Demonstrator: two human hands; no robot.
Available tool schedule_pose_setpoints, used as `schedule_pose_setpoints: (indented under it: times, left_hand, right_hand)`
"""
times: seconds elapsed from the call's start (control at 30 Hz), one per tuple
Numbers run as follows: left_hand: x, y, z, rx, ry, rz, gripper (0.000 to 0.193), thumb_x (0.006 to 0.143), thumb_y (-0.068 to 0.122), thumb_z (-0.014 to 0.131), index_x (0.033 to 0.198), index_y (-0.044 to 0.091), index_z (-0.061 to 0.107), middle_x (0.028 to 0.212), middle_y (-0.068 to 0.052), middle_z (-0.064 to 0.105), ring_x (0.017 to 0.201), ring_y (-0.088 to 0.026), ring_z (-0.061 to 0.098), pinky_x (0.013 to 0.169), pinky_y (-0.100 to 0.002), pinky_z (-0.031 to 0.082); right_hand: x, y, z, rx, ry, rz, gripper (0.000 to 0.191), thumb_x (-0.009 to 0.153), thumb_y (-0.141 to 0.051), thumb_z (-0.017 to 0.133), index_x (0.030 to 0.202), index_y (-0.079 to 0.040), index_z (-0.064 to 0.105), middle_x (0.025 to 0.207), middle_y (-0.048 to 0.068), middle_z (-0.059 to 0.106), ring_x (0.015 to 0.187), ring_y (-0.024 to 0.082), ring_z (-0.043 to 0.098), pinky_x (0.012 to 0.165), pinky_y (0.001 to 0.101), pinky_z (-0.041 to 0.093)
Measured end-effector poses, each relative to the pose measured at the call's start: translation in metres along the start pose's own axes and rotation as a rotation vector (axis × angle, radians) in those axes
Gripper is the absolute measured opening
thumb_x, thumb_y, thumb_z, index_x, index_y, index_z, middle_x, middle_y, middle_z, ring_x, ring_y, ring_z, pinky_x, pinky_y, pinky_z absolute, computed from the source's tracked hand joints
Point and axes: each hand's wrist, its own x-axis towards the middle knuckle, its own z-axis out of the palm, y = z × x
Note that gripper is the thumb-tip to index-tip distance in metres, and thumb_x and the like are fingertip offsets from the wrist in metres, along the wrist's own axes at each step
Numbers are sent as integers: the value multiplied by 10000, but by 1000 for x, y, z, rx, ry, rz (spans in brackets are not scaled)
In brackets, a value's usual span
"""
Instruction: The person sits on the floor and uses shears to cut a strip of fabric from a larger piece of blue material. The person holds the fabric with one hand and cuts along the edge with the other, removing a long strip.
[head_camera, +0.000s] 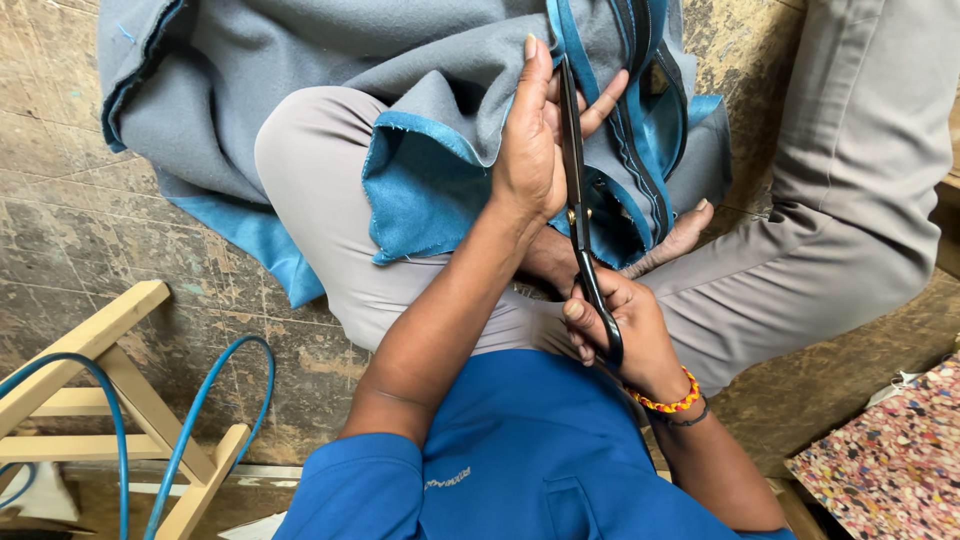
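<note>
Across the person's lap on the floor lies grey-and-blue cloth (430, 120); the left hand (528, 150) pinches its edge, while the right hand (625, 325) is closed around black scissors (580, 200), blades nearly together, beside that edge.

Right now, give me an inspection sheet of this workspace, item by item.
Surface: worn, stained floor; the person sits on it.
Job's things: grey and blue fabric draped over the lap; black scissors, blades pointing away along the fabric.
Clutter: speckled foam pad at the right.
Grippers: left hand grips the fabric edge; right hand holds the scissor handles.
Cables: blue hose looped through the wooden frame.
Surroundings: nothing seen beyond the floor.
</note>
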Motion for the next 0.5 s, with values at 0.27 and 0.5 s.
schedule_pose_setpoints:
  times: [0.27,0.5]
  left_hand:
    - [1,-5,-7,-134,-124,38,391,1229,369,420,1069,41,561,973,-27,620,1005,-137,632,1195,-527,488]
    - [-2,6,12,-36,7,-10,374,1130,404,393,1094,70,558,1017,-26,645,1047,-132,645,1154,-521,480]
  right_hand:
    - [0,2,-5,52,-60,-34,304,956,-292,716,881,-29,584,639,17,594,486,75,543,453,223,463]
    - [0,2,-7,62,-64,-19,326,946,-321,725,880,-34,587,634,19,596,484,79,545,452,226,467]
